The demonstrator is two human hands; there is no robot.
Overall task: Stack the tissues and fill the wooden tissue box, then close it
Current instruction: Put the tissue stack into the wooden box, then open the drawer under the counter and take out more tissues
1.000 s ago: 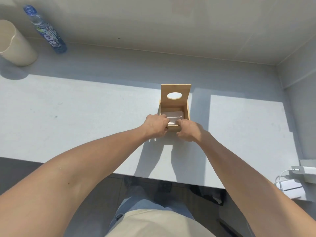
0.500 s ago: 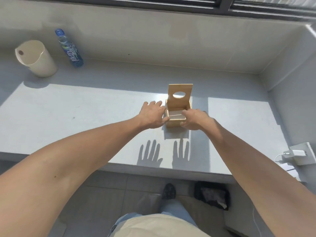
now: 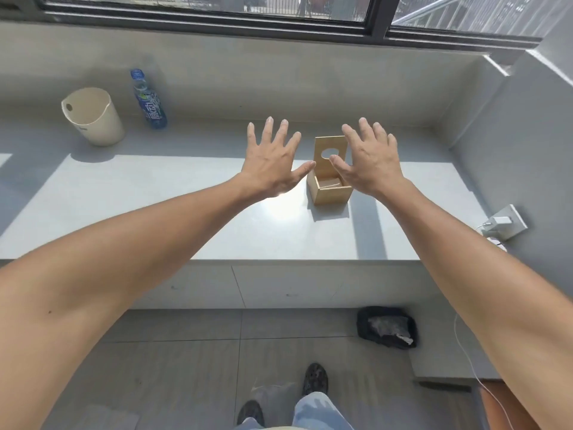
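While both hands were down on the box half a second ago, they are now lifted off it and spread wide, holding nothing, which I read as the filling step ended and only the closing left. Largest in view is the ledge [image 3: 155, 212], a long grey slab under the window, sunlit and bare across most of its near part, so there is open room on every side of the box. Its front edge drops to the floor well short of the box; a wall closes the right end. Next, the left hand [image 3: 273, 159] hovers flat, fingers splayed, just left of the box, its thumb near the box's left wall. Its twin, the right hand [image 3: 369, 162], is equally open, above the box's right side and partly covering the lid. Standing mid-ledge, the box [image 3: 331, 195] is open, with pale tissues [image 3: 330, 183] low inside. Upright at the back stands its lid [image 3: 328, 144], oval hole showing, not yet shut. A bin [image 3: 93, 116] and bottle [image 3: 148, 100] sit well apart at far left.
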